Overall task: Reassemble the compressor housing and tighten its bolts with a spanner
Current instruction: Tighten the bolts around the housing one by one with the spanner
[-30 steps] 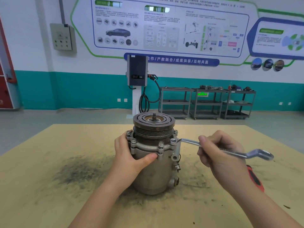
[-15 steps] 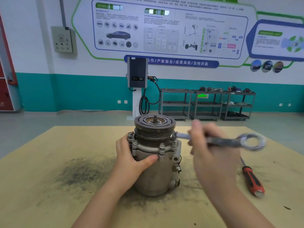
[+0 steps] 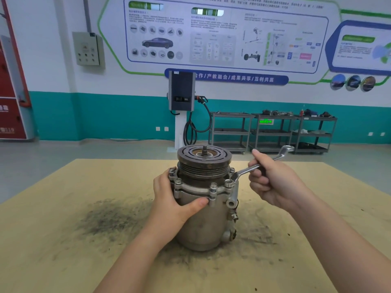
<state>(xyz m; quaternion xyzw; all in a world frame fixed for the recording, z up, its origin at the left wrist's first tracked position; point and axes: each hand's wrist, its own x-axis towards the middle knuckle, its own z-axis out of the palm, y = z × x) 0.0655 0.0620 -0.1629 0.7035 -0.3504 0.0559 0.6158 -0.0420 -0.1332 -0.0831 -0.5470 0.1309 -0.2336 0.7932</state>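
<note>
Two hands are working at the compressor (image 3: 204, 210) standing upright mid-table (image 3: 63, 240), well clear of every edge, the left hand (image 3: 175, 199) wrapping its housing while the right hand (image 3: 273, 182) is gripping the spanner (image 3: 245, 170) seated on a right flange bolt (image 3: 228, 182).

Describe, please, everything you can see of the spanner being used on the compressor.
The spanner is a bright, silvery metal double-ended ring spanner with offset ends. Its near ring sits over a flange bolt on the right side of the compressor. The shaft slopes up and away to the right, its free ring end in the air. The right hand grips the shaft mid-length; the left hand steadies the housing.
</note>
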